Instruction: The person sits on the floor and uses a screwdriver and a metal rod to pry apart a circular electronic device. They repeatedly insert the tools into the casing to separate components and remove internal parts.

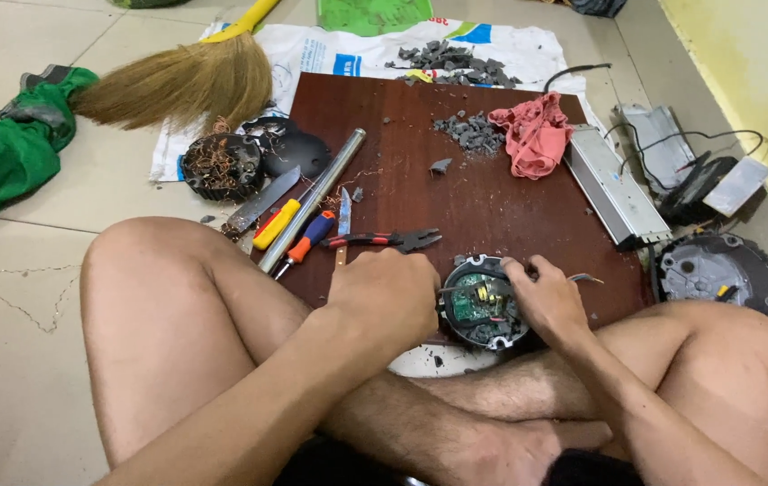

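Note:
A round black housing [485, 310] with a green circuit board inside rests at the near edge of a dark wooden board [492, 207], between my crossed legs. My right hand [543, 299] grips its right rim, fingers curled over the top. My left hand [386, 292] is closed at the housing's left side, its fingers hidden from me, so what it holds cannot be made out. Red-handled pliers [388, 239] lie just beyond my left hand.
On the board's left lie a metal tube [314, 198], a screwdriver [305, 241], a knife [262, 202] and a yellow-handled tool [276, 223]. Grey rubble [471, 133] and a pink rag [537, 133] lie farther back. A broom [181, 83], green cloth [1, 153], a coil-filled housing [222, 166], a metal box [613, 184] and another round housing [717, 272] surround it.

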